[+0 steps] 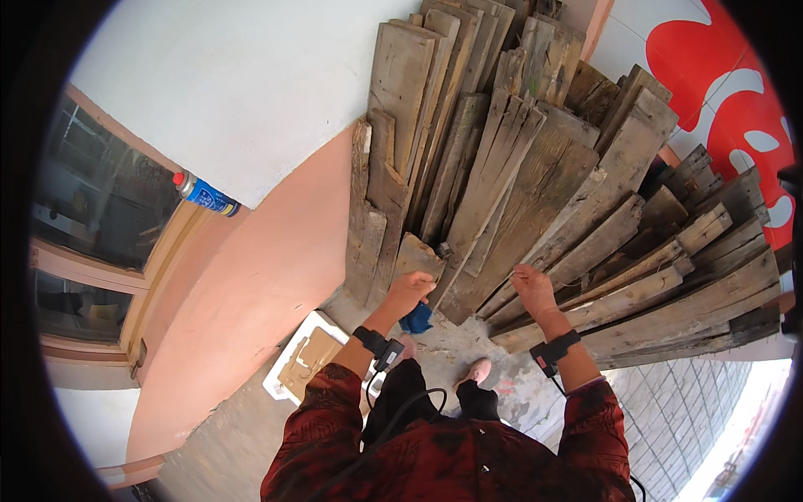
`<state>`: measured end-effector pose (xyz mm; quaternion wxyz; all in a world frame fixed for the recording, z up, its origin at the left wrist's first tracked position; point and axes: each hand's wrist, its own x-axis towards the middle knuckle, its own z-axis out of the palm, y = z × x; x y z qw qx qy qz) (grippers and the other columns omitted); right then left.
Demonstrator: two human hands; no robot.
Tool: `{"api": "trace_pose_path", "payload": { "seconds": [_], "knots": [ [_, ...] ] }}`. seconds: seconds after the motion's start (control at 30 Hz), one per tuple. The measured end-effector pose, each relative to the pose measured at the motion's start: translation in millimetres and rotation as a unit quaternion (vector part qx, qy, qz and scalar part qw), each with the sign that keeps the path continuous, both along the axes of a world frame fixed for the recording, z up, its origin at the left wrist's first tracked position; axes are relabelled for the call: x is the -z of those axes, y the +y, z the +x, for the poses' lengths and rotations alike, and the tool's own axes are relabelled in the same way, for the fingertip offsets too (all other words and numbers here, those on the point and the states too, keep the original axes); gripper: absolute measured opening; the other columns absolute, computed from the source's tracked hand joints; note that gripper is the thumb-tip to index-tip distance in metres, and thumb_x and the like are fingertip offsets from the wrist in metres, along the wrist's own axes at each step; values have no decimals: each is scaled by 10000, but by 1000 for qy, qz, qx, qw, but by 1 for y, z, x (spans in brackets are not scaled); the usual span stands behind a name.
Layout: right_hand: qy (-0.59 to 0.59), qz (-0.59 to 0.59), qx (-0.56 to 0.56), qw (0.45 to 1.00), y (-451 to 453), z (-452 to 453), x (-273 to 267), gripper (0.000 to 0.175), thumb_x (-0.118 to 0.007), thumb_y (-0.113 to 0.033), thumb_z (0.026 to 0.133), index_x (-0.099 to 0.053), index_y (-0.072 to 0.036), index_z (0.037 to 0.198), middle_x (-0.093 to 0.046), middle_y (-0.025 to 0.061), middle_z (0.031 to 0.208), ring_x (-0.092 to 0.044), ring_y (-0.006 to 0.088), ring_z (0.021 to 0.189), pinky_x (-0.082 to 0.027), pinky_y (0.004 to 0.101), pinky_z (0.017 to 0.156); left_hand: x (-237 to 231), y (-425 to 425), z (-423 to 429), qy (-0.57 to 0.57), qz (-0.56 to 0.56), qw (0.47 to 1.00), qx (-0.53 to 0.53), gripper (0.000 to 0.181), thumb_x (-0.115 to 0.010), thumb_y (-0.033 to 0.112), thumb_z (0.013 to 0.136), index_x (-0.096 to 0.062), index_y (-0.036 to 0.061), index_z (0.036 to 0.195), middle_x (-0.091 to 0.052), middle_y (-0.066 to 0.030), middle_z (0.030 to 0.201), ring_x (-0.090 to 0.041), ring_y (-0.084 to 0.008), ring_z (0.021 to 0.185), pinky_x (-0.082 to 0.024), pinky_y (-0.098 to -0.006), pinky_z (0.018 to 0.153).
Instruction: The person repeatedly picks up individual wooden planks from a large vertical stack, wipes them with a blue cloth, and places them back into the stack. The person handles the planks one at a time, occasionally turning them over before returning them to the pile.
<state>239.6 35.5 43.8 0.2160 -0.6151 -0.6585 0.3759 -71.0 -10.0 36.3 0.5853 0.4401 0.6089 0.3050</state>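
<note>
My left hand (411,287) is curled in front of a short broken board (416,254). A crumpled blue cloth (416,319) hangs from the underside of its fist, and the gripped part is hidden by the fingers. To the right, my right hand (533,285) is raised with its fingers curled together, and nothing shows between them. It appears in front of long weathered planks (539,188), though whether it touches one cannot be told. Both wrists wear black straps with small devices, and a black cable runs across my body.
Many old planks (401,81) lean upright against the wall, some with split, jagged ends. A white foam box (282,376) with cardboard lies on the floor at left. A blue spray can (207,194) with a red cap stands on the window ledge (182,232).
</note>
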Motion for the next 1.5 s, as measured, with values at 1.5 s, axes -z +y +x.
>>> {"api": "trace_pose_path", "payload": {
  "seconds": [1.5],
  "knots": [
    [-124, -221, 34, 967, 82, -388, 68, 529, -601, -197, 858, -406, -42, 1325, -593, 212, 1116, -617, 352, 941, -542, 445, 686, 38, -103, -241, -32, -43, 979, -194, 264, -588, 97, 835, -602, -66, 1042, -613, -68, 798, -593, -128, 602, -517, -237, 540]
  ]
}}
